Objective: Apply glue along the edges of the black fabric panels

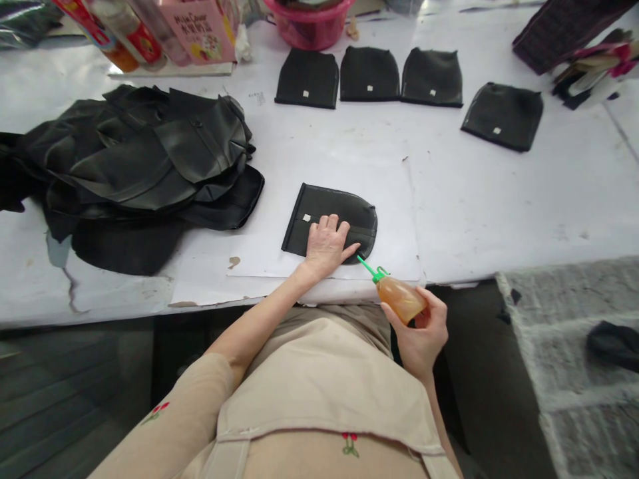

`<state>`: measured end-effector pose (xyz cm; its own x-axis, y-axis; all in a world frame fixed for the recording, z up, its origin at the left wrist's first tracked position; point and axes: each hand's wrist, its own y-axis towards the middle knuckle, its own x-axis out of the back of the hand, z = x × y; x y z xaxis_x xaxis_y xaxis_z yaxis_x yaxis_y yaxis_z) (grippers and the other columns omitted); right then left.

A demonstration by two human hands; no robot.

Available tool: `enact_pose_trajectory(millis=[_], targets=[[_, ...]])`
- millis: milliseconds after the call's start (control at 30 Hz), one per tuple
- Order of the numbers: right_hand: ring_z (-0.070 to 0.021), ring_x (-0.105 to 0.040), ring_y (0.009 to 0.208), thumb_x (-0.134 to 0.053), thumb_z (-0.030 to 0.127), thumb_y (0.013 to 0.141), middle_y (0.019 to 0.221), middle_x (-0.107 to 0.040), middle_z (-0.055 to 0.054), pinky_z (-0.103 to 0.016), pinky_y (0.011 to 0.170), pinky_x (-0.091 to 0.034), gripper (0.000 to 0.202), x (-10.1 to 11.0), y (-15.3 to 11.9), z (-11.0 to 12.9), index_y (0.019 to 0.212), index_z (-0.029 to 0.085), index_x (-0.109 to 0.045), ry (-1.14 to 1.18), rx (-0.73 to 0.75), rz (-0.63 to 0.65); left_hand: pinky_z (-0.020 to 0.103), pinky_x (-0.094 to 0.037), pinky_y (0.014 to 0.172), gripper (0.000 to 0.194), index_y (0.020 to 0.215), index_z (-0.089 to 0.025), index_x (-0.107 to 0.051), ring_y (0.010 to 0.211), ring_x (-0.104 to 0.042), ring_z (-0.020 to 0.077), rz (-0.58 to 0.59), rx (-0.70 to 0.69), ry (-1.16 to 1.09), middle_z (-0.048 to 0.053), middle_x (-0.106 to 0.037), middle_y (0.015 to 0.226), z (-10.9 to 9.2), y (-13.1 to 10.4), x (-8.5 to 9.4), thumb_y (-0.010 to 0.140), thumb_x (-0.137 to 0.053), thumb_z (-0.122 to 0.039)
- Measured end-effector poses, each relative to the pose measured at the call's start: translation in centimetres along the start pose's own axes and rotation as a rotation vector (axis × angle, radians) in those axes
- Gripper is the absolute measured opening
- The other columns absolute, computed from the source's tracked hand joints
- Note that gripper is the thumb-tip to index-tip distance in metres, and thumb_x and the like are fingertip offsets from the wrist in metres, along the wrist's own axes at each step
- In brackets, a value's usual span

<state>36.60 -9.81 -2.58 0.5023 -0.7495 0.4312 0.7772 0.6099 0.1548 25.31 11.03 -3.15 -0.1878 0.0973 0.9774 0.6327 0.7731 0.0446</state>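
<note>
Flat on the white-covered table lies a black leather-like piece (329, 199) with one rounded end and a small white tag. My left hand (327, 247) presses down on it, fingers spread, near its front edge. In my right hand (424, 332) is a squeeze bottle (402, 298) of amber liquid with a green nozzle. The bottle is tilted, and its nozzle tip is at the piece's front right corner, close to my left thumb. Whether any liquid is coming out is too small to tell.
A heap of black pieces (150, 153) covers the table's left side. Several similar tagged pieces (369, 73) lie along the back. Behind them stand a pink basin (309, 26), a pink box (200, 30) and bottles. A grey textured cloth (564, 332) is at the right, below the table edge.
</note>
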Motion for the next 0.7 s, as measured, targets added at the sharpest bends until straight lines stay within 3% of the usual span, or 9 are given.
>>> enact_pose_trajectory(millis=[400, 700], targets=[[-0.0237, -0.065, 0.094, -0.085, 0.038, 0.073, 0.106, -0.064, -0.008, -0.037, 0.081, -0.056, 0.058, -0.14, -0.01, 0.30, 0.122, 0.021, -0.058, -0.313, 0.322, -0.008, 0.046, -0.045, 0.089, 0.042, 0.115, -0.017, -0.058, 0.114, -0.050, 0.0352, 0.022, -0.027, -0.071, 0.019, -0.055, 0.123, 0.22, -0.55, -0.10, 0.089, -0.062, -0.049], [-0.0248, -0.065, 0.093, -0.083, 0.043, 0.073, 0.105, -0.065, -0.008, -0.037, 0.079, -0.056, 0.057, 0.02, -0.13, 0.51, 0.120, 0.021, -0.059, -0.348, 0.288, -0.028, 0.044, -0.046, 0.087, 0.042, 0.112, -0.016, -0.059, 0.109, -0.052, 0.0337, 0.008, -0.025, -0.037, 0.018, -0.055, 0.120, 0.10, -0.42, -0.29, 0.089, -0.062, -0.050]])
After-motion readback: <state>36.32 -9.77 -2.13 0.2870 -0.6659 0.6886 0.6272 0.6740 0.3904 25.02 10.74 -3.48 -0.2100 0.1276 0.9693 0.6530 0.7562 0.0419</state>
